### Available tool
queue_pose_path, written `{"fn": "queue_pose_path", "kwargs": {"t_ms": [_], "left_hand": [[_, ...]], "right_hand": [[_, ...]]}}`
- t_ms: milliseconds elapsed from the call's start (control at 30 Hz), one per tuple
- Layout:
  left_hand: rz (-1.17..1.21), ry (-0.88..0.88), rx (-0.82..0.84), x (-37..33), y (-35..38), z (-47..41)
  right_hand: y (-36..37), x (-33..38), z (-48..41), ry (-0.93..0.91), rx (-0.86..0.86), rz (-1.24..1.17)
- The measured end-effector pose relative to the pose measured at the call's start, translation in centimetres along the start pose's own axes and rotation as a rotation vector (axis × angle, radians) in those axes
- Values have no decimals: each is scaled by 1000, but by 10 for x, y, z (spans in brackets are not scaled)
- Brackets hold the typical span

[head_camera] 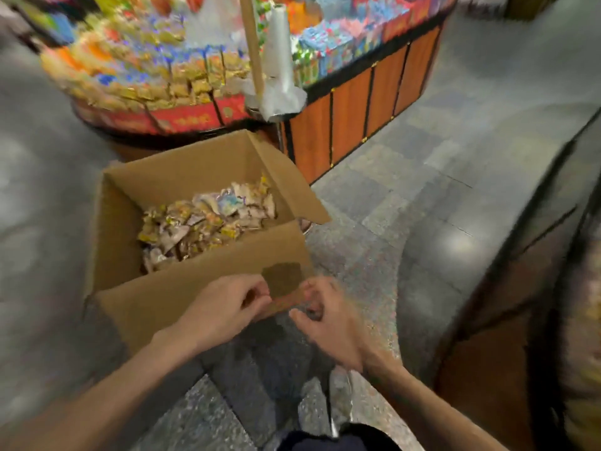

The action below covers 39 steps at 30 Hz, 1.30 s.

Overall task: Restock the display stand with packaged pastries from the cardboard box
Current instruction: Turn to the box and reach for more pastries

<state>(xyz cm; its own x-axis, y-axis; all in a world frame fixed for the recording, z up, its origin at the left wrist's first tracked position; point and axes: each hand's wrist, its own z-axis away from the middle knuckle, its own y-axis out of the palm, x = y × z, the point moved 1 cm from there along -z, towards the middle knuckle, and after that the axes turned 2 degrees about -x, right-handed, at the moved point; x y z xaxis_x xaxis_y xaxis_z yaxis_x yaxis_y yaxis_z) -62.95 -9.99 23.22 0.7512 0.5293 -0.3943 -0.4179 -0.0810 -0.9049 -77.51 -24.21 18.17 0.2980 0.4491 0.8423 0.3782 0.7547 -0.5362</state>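
Both hands hung at the near flap (169, 297) of the cardboard box (123, 206), which stood open on the floor (406, 203) just in front of the display stand (182, 118). My left hand (224, 310) lay over the flap's edge with its fingers curled. My right hand (328, 320), smeared by motion, was curled just beside it, off the box's corner. I could not tell whether either hand pinched the flap or anything else. The packaged pastries (208, 219) lay heaped down inside the box, beyond both hands and touched by neither.
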Motion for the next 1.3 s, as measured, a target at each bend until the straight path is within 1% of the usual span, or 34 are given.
{"fn": "queue_pose_path", "kwargs": {"t_ms": [100,200,333,500,633,833,900,1100,1200,1300], "left_hand": [[-13,-162,-42,38,9,-30],[-50,-333,-26,82,17,-60],[-57,-471,-32,144,21,-89],[89,-660,-31,219,21,-118],[196,-753,-8,292,29,-145],[203,-756,200,399,64,-198],[149,-705,268,429,80,-213],[-204,-305,483,517,124,-271],[-322,-103,545,543,149,-290],[-390,11,598,553,170,-297]], "right_hand": [[15,-5,-61,-18,161,54],[31,-6,-118,-26,272,119],[57,-3,-183,-42,396,216],[96,-1,-265,-13,500,271],[140,-3,-329,49,556,326],[233,-35,-413,240,629,386],[264,-50,-435,290,664,409],[339,-108,-496,429,677,346],[367,-132,-520,393,660,421],[390,-148,-540,338,645,554]]}}
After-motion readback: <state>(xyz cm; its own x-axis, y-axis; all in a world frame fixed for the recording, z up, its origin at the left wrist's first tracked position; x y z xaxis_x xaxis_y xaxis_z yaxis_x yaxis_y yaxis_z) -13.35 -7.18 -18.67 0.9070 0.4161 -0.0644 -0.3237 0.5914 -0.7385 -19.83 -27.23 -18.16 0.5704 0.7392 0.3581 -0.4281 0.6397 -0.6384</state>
